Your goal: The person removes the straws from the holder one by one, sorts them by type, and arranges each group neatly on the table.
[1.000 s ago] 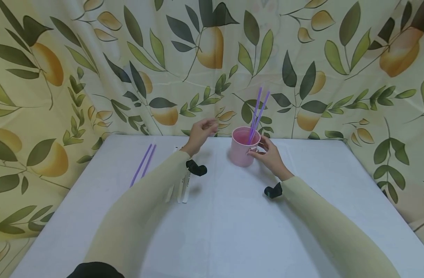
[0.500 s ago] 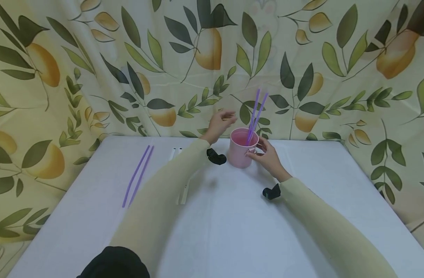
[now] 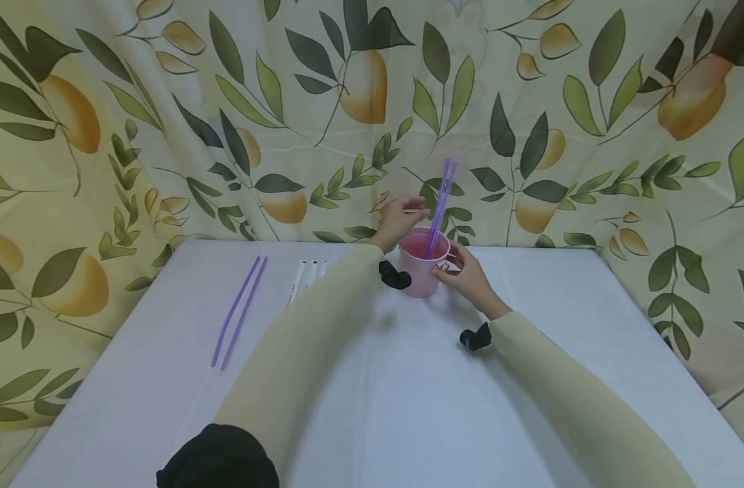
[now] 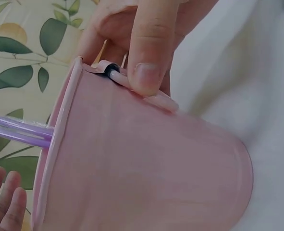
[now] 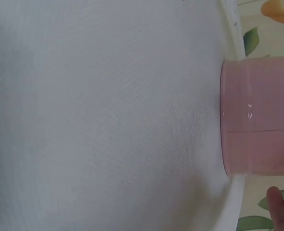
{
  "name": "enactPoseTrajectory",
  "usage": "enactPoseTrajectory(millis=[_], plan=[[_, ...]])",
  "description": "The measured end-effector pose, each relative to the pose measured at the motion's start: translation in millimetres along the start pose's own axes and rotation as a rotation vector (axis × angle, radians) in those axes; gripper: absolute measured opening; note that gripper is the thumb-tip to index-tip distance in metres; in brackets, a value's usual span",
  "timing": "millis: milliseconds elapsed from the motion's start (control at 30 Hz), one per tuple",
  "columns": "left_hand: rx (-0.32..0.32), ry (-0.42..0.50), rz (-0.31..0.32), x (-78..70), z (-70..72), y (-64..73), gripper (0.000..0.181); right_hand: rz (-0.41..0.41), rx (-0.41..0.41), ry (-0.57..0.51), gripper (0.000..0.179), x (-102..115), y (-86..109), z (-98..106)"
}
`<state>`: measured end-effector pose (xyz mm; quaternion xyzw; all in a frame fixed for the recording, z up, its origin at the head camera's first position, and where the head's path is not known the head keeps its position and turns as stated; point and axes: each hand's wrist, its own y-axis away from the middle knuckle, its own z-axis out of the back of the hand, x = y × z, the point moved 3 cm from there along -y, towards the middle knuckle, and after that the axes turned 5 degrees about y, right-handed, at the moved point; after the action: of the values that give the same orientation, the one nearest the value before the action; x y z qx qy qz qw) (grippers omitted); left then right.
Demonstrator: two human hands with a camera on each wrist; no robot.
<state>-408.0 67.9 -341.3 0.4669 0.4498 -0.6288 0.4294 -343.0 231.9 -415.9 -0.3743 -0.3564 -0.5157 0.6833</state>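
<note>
A pink bucket (image 3: 421, 279) with a small side handle stands on the white-covered table near its back edge. Several purple straws (image 3: 440, 203) rise from it, leaning slightly right. My right hand (image 3: 471, 274) pinches the bucket's handle between thumb and fingers; the thumb over the handle shows up close in the left wrist view. At the bucket's left rim my left hand (image 3: 402, 218) hovers, its fingers extended and loosely spread. In the left wrist view, its fingertips (image 4: 8, 199) appear apart from the straws. The right wrist view shows the bucket's lower side (image 5: 262, 115) and one right fingertip (image 5: 277, 204).
Two purple straws (image 3: 240, 312) lie on the left of the table (image 3: 408, 407). Several narrow white strips with dark print (image 3: 305, 274) lie partly under my left forearm. A leaf-and-fruit patterned curtain (image 3: 323, 135) hangs behind the table edge.
My left hand has moved right, from beside the bucket to its rim. The straws in the bucket have drawn closer together. My right hand keeps its grip on the handle.
</note>
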Motion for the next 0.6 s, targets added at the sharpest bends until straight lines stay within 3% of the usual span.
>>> enactPoseTrajectory(millis=[267, 600], plan=[[0.066, -0.038, 0.055, 4.4, -10.5, -6.5, 0.046, -0.009, -0.048, 0.002, 0.074, -1.9, 4.6, -1.1], [0.087, -0.026, 0.053, 2.2, -18.4, -10.3, 0.042, -0.03, -0.119, -0.001, 0.065, 1.8, 11.4, -2.2]])
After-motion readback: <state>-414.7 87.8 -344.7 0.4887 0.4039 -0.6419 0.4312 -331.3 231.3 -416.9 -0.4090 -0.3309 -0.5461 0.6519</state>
